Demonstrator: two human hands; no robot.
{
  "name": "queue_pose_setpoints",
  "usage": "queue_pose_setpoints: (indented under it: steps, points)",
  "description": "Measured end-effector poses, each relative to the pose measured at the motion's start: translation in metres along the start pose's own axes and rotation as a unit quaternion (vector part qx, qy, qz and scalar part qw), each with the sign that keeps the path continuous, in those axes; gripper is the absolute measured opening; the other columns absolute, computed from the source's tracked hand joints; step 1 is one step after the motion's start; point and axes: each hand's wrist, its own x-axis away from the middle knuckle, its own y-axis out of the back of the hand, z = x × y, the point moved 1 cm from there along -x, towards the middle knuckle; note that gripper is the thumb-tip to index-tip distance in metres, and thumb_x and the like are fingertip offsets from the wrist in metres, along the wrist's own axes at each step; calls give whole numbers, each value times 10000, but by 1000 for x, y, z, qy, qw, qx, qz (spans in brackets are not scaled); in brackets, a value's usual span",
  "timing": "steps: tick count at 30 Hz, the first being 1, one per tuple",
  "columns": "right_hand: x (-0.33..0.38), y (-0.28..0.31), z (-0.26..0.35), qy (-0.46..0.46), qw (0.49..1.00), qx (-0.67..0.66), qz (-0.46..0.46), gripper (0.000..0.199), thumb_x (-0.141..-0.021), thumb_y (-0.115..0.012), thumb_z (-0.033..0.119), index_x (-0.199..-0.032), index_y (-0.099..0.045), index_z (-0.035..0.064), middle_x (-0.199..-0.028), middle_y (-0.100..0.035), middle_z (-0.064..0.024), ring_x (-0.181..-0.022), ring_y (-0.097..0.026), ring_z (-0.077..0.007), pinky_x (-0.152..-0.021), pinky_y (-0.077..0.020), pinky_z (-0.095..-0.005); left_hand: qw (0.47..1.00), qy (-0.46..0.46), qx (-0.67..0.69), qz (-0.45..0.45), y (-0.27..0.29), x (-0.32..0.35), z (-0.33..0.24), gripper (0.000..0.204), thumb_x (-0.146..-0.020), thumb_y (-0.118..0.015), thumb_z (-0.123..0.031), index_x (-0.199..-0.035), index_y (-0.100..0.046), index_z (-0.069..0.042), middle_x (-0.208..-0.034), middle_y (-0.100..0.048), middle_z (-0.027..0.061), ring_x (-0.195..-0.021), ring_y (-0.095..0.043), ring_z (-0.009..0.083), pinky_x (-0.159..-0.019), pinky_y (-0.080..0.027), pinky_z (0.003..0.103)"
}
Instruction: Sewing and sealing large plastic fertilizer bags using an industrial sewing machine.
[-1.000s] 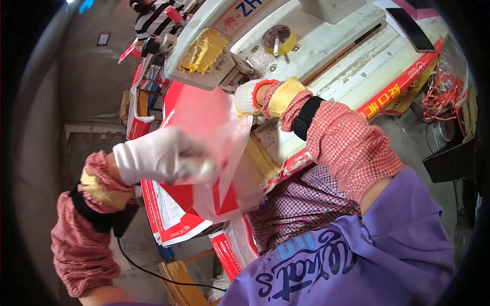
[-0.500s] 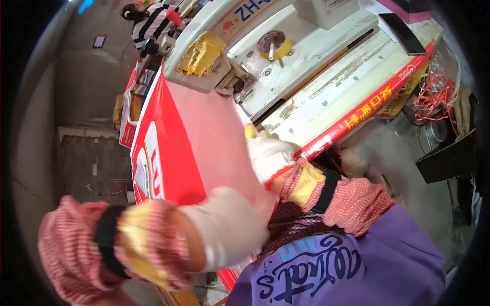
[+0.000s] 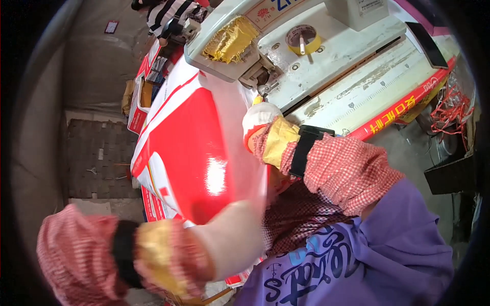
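Tape roll (image 3: 315,46) on mach. bed (image 3: 347,55); phone (image 3: 426,45) farther R, nr table edge (image 3: 403,108); sack (image 3: 189,132) L of bed.

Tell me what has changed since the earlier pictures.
Since the first picture, the left hand has come closer to the purple top; since the second, the right hand has moved up toward the machine, and more red shows on the plastic sheet. The tape roll and phone stayed put.

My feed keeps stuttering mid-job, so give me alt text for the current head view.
Two white-gloved hands work a glossy red-and-white sheet: the right hand at its edge just below a white machine head, the left hand lower, motion-blurred, grip unclear. Yellow tape lies on the machine bed.
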Motion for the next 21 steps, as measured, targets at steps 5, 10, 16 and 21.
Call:
queue_pose_setpoints:
  steps: [5, 10, 16, 21]
  points:
    - [25, -16, -9, -17, 999, -32, -1, 248, -774, -511, 172, -912, -607, -9, -677, -609, -76, -630, -597, -211, -587, -479, -376, 993, -18, 35, -110, 53, -13, 29, 96, -615, -627, -113, -682, -592, -52, -572, -561, 81, -583, -611, 240, -508, -480, 347]
    - [8, -16, -5, -39, 996, -75, -13, 221, -783, -502, 175, -895, -604, 13, -675, -599, -62, -635, -593, -203, -589, -477, -364, 999, 13, 50, -11, 29, 17, 16, 146, -676, -575, -119, -758, -678, -54, -698, -617, 96, -689, -620, 246, -601, -494, 363]
    - [5, -22, 12, -44, 992, -120, -23, 193, -793, -491, 178, -873, -600, 40, -672, -588, -45, -641, -588, -194, -590, -473, -350, 977, -62, 194, -65, 30, -37, -5, 108, -643, -594, -130, -693, -630, -40, -672, -600, 135, -670, -604, 279, -605, -483, 371]
    - [-6, -26, 6, -61, 987, -143, -36, 173, -802, -482, 181, -856, -597, 63, -670, -578, -32, -647, -583, -186, -592, -470, -338, 974, -29, 127, -184, 29, -40, 6, 188, -660, -610, -159, -768, -559, -15, -672, -572, 116, -650, -586, 270, -542, -467, 374]
